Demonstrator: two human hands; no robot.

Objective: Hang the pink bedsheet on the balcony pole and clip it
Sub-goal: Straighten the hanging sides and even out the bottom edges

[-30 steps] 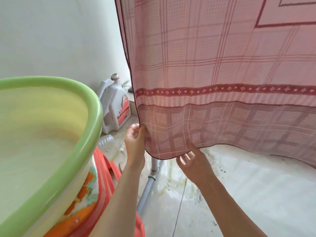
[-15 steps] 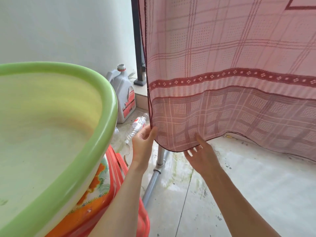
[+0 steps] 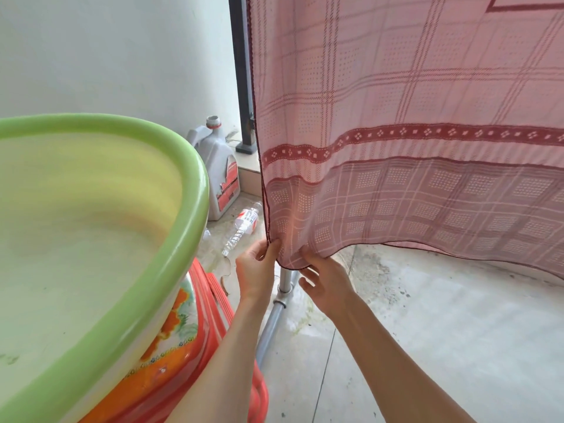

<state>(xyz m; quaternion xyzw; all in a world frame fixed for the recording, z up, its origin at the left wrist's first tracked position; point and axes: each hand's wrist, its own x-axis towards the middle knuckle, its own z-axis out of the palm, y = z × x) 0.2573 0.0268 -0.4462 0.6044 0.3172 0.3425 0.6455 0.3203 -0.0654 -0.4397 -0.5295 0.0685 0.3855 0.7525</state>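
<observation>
A pale, stained concrete floor [image 3: 442,325] fills the frame from 3 to 6 o'clock, with a white wall [image 3: 116,56] at 11 o'clock and a dark vertical post [image 3: 241,71] at 12 o'clock beside it. The pink bedsheet [image 3: 412,132] hangs down across the upper right, from 12 to 3 o'clock, its dark-hemmed lower left corner ending near the centre. A green-rimmed basin [image 3: 195,184] takes up the whole 9 o'clock side, sitting above an orange and red container [image 3: 213,340] at 7 o'clock. Against the wall stands a grey jug [image 3: 218,166], and a clear plastic bottle [image 3: 241,228] lies on the floor just beside it. The left hand [image 3: 256,270] reaches up from 6 o'clock and pinches the sheet's corner edge between thumb and fingers. The right hand [image 3: 326,282] is just beside it, thumb and fingertips up against the bottom hem; its grasp looks like a pinch, though the fingers behind the cloth are hidden. A metal pipe [image 3: 274,319] runs along the floor beneath both hands. The sheet's top and whatever holds it are cut off by the frame, and the basin's inside is blurred.
</observation>
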